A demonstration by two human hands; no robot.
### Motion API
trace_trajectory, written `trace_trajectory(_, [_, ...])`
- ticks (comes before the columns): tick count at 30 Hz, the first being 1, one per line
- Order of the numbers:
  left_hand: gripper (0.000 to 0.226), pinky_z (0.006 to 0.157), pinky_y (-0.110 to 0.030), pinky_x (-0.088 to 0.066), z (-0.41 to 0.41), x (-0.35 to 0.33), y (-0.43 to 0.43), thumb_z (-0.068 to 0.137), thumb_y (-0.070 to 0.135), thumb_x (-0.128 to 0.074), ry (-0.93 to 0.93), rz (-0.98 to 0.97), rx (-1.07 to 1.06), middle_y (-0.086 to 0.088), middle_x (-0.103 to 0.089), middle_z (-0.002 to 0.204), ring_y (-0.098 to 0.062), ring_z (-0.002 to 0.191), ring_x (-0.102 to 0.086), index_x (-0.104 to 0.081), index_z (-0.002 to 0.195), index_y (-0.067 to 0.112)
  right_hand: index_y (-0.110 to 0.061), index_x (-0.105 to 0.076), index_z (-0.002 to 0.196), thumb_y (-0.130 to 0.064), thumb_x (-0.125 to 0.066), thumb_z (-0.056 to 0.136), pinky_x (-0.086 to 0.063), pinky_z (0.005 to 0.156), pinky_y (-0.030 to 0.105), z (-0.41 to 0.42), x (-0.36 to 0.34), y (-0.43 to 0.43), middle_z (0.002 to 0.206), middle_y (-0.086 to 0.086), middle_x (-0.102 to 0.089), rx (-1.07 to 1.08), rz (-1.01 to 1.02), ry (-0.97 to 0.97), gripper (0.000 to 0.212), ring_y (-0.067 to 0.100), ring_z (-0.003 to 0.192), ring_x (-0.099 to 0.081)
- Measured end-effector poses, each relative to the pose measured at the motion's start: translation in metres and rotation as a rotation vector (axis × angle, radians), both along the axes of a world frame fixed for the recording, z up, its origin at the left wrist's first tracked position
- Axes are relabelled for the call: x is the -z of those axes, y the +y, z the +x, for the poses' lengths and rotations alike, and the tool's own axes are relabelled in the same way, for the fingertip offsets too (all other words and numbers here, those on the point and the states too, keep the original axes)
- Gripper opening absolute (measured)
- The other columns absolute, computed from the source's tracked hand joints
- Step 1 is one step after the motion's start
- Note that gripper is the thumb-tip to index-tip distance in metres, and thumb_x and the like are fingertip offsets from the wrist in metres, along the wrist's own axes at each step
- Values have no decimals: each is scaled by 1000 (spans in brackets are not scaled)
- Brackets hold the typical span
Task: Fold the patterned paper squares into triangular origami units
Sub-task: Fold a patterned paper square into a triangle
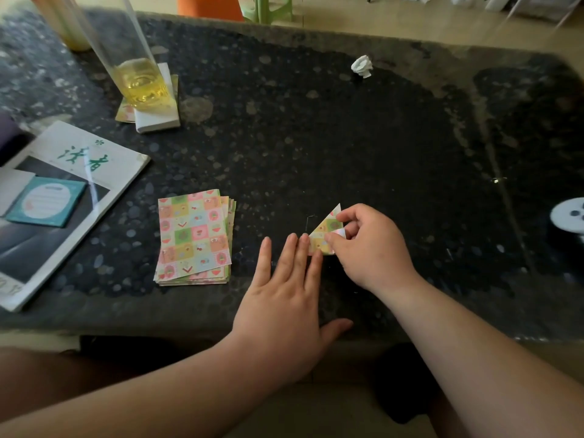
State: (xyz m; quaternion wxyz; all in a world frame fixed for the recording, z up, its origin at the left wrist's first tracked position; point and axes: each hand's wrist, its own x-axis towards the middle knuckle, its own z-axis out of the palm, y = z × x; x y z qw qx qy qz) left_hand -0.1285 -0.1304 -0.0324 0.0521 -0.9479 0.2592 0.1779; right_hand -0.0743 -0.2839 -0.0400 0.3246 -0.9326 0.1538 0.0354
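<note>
dark speckled stone table [347,147], worn and greyer along its near edge and far right corner. pale tan floor beyond the far edge, with an orange stool [208,6] and a green stool [268,7] there.

folded triangle [325,230] of patterned paper lies near the near edge, a bit right of centre, point toward the far edge. left hand [284,298] is flat on the surface, fingers straight and released, middle fingertips touching the triangle's lower left edge, thumb hanging past the near edge. right hand [369,248] pinches the triangle's right side between thumb and curled fingers.

stack of patterned squares [194,237] sits left of the left hand, near the near edge, apart from it, sheets slightly fanned.

left edge: magazine [79,159] with a teal note pad [47,202] on top. far left corner: tall glass [142,80] of yellow liquid on a white block [158,121]. crumpled white scrap [362,66] toward the far edge. white round object [568,214] at the right edge, cut off, can't tell what.

wide bare surface across the middle and right, between the triangle and the far edge.
</note>
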Motion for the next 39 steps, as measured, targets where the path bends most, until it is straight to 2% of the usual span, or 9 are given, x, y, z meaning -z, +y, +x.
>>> trace_trajectory(9, [98, 118, -57, 23, -3, 3, -3, 91, 82, -2, -21, -12, -27, -17, 32, 161, -35, 147, 35, 20, 158, 14, -29, -65, 115, -31, -75, 93, -60, 78, 30, 1, 0, 0, 90, -14, -65, -4, 12, 7, 24, 6, 84, -65])
trace_trajectory(14, [101, 116, -60, 23, -2, 1, -5, 92, 80, -2, -35, -7, 11, -14, 28, 164, -29, 146, 39, 20, 157, 7, -28, -65, 112, -32, -75, 93, -55, 72, 26, 1, 0, -1, 85, -12, -65, -5, 19, 5, 22, 6, 80, -64])
trace_trajectory(19, [102, 121, -54, 18, -1, 1, -10, 94, 78, -5, -31, -24, 65, -17, 18, 167, -28, 154, 23, 18, 156, 1, -28, -65, 110, -33, -76, 91, -54, 72, 27, 1, 0, -1, 81, -12, -64, -4, 26, 5, 22, 6, 77, -63])
trace_trajectory(22, [104, 124, -51, 13, -2, 0, -12, 93, 79, -5, -33, -34, 59, -20, 16, 167, -29, 154, 21, 17, 155, -1, -28, -65, 111, -33, -76, 92, -55, 73, 28, 1, -2, -1, 82, -12, -64, -3, 25, 10, 23, 6, 79, -63])
trace_trajectory(28, [104, 125, -43, 13, 1, 2, -11, 91, 83, -10, -33, -123, 18, -12, 20, 167, -23, 154, 21, 19, 158, 10, -27, -64, 115, -34, -77, 91, -56, 74, 28, 1, -8, -3, 80, -11, -65, -17, 11, 34, 28, 6, 76, -63])
trace_trajectory(32, [102, 124, -42, 11, 2, 4, -11, 89, 85, -13, -44, -164, 11, -13, 17, 168, -25, 155, 15, 15, 161, 18, -27, -61, 122, -35, -84, 83, -53, 75, 29, 6, -18, -15, 87, -9, -67, -48, -15, 160, 46, 9, 82, -65])
trace_trajectory(34, [103, 124, -43, 9, 2, 6, -12, 88, 87, -15, -49, -168, 8, -15, 15, 168, -27, 156, 12, 13, 161, 20, -27, -62, 115, -39, -89, 77, -54, 77, 31, 9, -23, -21, 94, -7, -68, -34, -29, 228, 48, 12, 88, -66])
trace_trajectory(37, [106, 125, -44, 6, 2, 6, -14, 85, 89, -17, -46, -162, 13, -17, 14, 168, -31, 156, 7, 12, 162, 22, -29, -60, 91, -40, -87, 79, -48, 65, 28, 7, -28, -28, 94, -5, -67, -46, -82, 299, 33, 13, 85, -63])
trace_trajectory(39, [111, 125, -45, 5, 2, 5, -17, 82, 92, -19, -42, -143, 27, -19, 13, 167, -33, 155, 6, 12, 161, 21, -27, -60, 85, -40, -84, 82, -44, 61, 27, 5, -30, -30, 90, -5, -65, -65, -114, 330, 28, 11, 80, -61])
